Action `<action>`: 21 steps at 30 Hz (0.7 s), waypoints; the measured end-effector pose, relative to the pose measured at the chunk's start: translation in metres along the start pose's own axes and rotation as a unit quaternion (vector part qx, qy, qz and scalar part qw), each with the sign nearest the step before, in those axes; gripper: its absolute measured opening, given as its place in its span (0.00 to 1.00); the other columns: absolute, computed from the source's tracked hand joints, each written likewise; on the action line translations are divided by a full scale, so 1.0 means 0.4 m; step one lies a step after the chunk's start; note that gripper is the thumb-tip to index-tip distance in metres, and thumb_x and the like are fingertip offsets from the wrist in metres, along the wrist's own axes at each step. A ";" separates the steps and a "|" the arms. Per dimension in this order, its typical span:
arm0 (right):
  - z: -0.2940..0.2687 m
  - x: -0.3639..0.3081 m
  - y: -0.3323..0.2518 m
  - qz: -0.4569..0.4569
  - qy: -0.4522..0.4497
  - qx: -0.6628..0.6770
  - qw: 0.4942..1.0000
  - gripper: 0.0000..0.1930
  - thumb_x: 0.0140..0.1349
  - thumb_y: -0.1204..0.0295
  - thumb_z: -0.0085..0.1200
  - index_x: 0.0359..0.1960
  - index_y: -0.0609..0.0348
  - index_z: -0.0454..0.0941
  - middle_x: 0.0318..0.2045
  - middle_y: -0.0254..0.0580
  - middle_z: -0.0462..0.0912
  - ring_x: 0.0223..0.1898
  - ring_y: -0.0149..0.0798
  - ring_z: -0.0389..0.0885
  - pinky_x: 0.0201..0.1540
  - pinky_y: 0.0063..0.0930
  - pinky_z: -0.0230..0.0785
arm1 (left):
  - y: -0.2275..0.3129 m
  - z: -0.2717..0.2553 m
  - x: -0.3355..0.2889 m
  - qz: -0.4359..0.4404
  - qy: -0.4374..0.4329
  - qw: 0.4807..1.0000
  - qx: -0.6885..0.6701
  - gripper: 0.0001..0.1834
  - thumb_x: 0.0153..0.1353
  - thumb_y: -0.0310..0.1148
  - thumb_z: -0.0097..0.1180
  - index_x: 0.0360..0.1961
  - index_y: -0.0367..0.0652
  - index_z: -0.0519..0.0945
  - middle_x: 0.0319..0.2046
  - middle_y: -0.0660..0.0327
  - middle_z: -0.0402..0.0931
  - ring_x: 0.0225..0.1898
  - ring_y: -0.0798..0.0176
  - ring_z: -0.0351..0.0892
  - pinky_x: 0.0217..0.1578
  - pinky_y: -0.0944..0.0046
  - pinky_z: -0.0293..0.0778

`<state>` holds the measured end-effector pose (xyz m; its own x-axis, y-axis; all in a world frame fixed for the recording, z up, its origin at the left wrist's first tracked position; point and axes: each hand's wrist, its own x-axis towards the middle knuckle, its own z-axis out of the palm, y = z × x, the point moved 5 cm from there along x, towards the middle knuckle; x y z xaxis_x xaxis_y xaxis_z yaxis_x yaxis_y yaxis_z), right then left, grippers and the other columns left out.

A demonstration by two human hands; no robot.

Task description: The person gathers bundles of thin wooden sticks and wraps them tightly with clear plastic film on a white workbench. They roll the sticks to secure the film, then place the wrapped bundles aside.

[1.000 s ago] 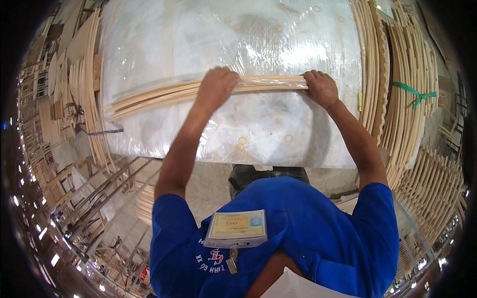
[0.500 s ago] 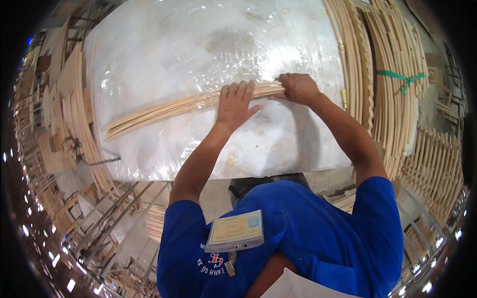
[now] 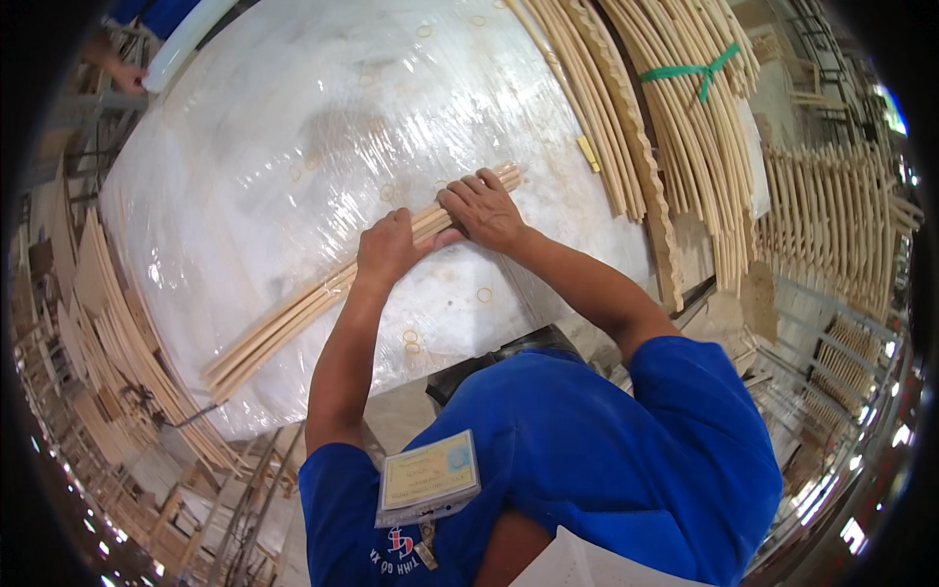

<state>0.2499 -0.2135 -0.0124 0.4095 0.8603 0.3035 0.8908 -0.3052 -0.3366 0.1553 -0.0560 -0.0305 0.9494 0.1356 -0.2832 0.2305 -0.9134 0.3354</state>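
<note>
A bundle of thin wooden strips (image 3: 318, 295) lies slantwise across the plastic-covered table (image 3: 245, 176), its far right end pointing away from me. My left hand (image 3: 388, 248) wraps round the strips right of their middle, with the thumb along the near side. Close beside it, my right hand (image 3: 482, 208) grips the bundle from above, just short of the right end. Those right-hand tips (image 3: 509, 176) stick out past my fingers and sit evenly together. The left ends fan slightly apart near the table's left edge.
Thin yellowish rings, such as this one (image 3: 484, 294), lie scattered on the table. Long wooden strips, some bound with a green tie (image 3: 693, 71), are stacked at the right. More strips (image 3: 122, 338) stand at the left. Another person's hand (image 3: 127, 76) is near a white roll (image 3: 186, 44) at upper left.
My left hand has gone from lying flat on the strips to closing round them. The bundle slants more steeply in view, and my right hand sits closer to the left one. The view has shifted.
</note>
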 end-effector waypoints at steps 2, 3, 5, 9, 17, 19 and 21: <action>0.037 0.014 0.056 0.009 -0.028 0.016 0.999 0.32 0.60 0.36 0.63 0.44 0.54 0.78 0.40 0.41 0.83 0.47 0.47 0.83 0.52 0.45 0.71 | 0.010 -0.020 0.008 -0.004 -0.012 1.000 0.004 0.33 0.59 0.61 0.74 0.42 0.39 0.79 0.39 0.49 0.86 0.41 0.44 0.89 0.39 0.46 0.84; 0.053 0.012 0.065 0.003 -0.037 0.005 0.999 0.32 0.59 0.37 0.64 0.43 0.54 0.78 0.39 0.41 0.83 0.46 0.47 0.83 0.52 0.45 0.71 | 0.016 -0.011 -0.002 -0.025 -0.009 0.999 0.022 0.34 0.56 0.62 0.75 0.43 0.40 0.80 0.41 0.51 0.86 0.41 0.47 0.88 0.43 0.49 0.84; 0.061 0.002 0.055 0.004 -0.037 0.013 0.999 0.32 0.55 0.35 0.65 0.39 0.53 0.79 0.35 0.41 0.82 0.41 0.46 0.84 0.50 0.43 0.72 | 0.042 -0.052 -0.050 0.076 0.184 0.975 0.104 0.32 0.55 0.57 0.77 0.44 0.41 0.80 0.48 0.52 0.83 0.49 0.48 0.85 0.52 0.49 0.80; 0.053 0.036 0.058 0.036 -0.090 0.013 0.995 0.32 0.58 0.35 0.64 0.42 0.53 0.80 0.33 0.39 0.83 0.38 0.46 0.84 0.49 0.41 0.73 | 0.027 -0.036 -0.070 0.078 0.290 0.951 0.070 0.30 0.57 0.49 0.77 0.52 0.43 0.80 0.55 0.54 0.77 0.56 0.47 0.78 0.59 0.47 0.72; -0.006 0.011 0.021 0.003 -0.016 0.022 1.000 0.35 0.52 0.34 0.69 0.48 0.50 0.83 0.37 0.36 0.85 0.43 0.46 0.84 0.55 0.46 0.71 | -0.028 0.039 -0.043 0.068 0.156 0.985 0.032 0.34 0.51 0.51 0.80 0.52 0.42 0.80 0.43 0.54 0.78 0.46 0.48 0.80 0.43 0.49 0.77; 0.012 -0.010 0.026 0.003 -0.003 0.030 1.000 0.33 0.49 0.39 0.74 0.48 0.49 0.83 0.40 0.34 0.85 0.45 0.45 0.83 0.54 0.45 0.72 | -0.021 0.031 -0.047 0.039 0.137 0.989 0.032 0.32 0.54 0.54 0.77 0.50 0.42 0.80 0.42 0.56 0.77 0.46 0.49 0.80 0.44 0.50 0.76; 0.030 0.004 0.040 -0.014 -0.054 0.049 0.997 0.33 0.49 0.40 0.75 0.49 0.48 0.84 0.40 0.34 0.85 0.44 0.45 0.84 0.52 0.44 0.74 | -0.027 0.043 -0.058 -0.005 0.134 0.991 0.019 0.31 0.54 0.55 0.76 0.47 0.43 0.81 0.39 0.57 0.77 0.45 0.51 0.79 0.45 0.49 0.75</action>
<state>0.2625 -0.2121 -0.0278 0.3568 0.9085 0.2175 0.8756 -0.2441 -0.4169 0.1269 -0.0560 -0.0429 0.9709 0.2370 -0.0357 0.2367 -0.9247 0.2983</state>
